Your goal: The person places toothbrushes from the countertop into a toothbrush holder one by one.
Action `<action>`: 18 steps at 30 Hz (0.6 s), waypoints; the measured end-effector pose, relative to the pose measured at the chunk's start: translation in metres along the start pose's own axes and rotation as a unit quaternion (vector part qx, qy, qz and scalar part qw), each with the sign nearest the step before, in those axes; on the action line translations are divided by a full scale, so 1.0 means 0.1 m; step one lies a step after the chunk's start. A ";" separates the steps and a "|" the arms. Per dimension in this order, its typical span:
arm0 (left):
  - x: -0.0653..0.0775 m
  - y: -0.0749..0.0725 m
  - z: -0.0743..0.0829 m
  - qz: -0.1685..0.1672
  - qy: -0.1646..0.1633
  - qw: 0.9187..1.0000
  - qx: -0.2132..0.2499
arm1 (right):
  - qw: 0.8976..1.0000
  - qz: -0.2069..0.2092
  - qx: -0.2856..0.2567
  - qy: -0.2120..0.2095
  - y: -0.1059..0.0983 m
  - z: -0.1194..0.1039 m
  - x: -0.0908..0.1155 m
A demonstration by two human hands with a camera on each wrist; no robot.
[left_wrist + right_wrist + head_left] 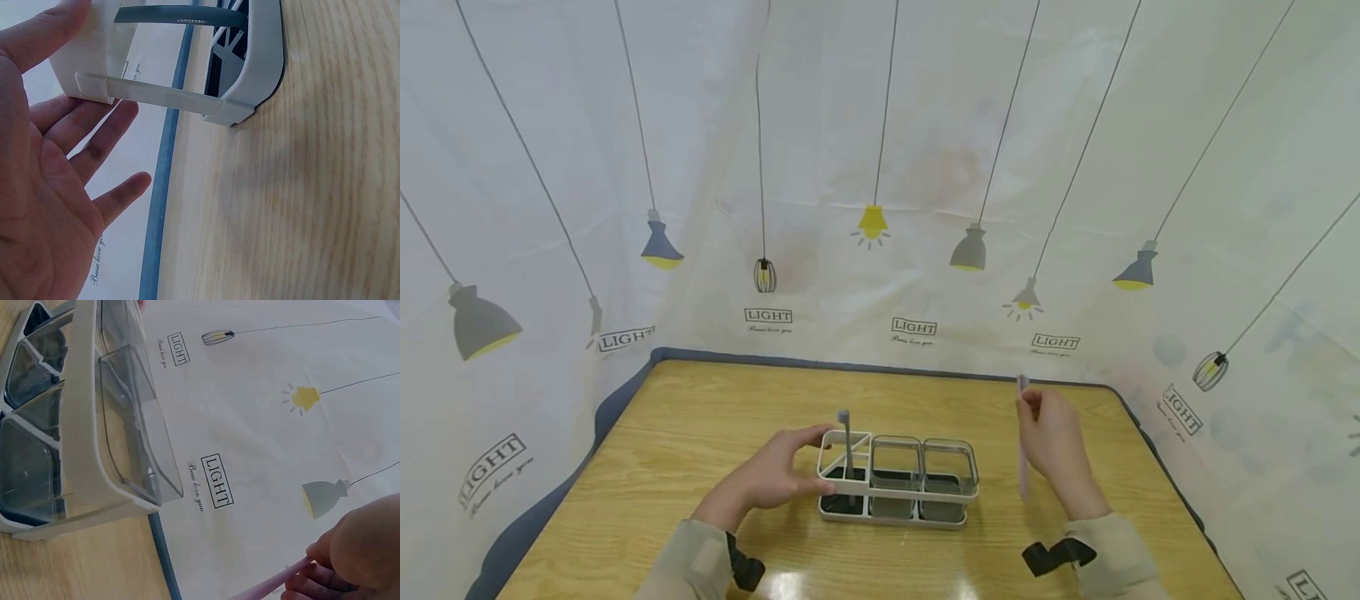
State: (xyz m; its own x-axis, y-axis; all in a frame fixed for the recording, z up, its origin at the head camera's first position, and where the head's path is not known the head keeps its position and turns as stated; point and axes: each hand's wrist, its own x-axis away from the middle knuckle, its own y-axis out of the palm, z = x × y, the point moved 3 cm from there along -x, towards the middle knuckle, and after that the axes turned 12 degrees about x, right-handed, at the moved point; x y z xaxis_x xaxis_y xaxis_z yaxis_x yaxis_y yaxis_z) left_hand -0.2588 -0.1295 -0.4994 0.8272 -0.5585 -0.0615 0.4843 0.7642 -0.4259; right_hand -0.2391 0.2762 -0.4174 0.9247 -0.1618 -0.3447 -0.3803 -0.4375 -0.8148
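A white toothbrush holder [898,493] stands on the table, two clear grey cups [943,509] in its middle and right bays. In its divided left bay a blue-grey toothbrush [847,446] stands upright, head up; its lettered handle [156,14] shows in the left wrist view. My left hand [767,475] holds the holder's left end, thumb at the front rim and fingers behind. To the right of the holder, my right hand [1054,433] pinches a pink-purple toothbrush [1023,475] near its head, handle hanging down. The right wrist view shows only part of this handle [275,582].
The wooden table [715,433] has a dark blue edge [820,363] at the back. Behind it and at both sides hangs a white sheet [827,125] printed with lamps and lettering. Black straps [1060,556] cross both wrists.
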 end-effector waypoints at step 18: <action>0.00 0.00 -0.01 -0.001 -0.003 1.000 0.005 | 0.993 0.100 -0.040 -0.040 -0.12 -0.38 0.03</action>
State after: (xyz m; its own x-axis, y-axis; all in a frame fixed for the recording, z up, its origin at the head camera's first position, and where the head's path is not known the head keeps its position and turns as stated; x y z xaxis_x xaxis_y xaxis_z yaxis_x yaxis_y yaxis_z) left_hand -0.2591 -0.1297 -0.5001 0.8283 -0.5575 -0.0552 0.4882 0.7667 -0.4168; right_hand -0.2308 0.2473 -0.3911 0.8252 -0.1830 -0.5343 -0.5502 -0.4740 -0.6874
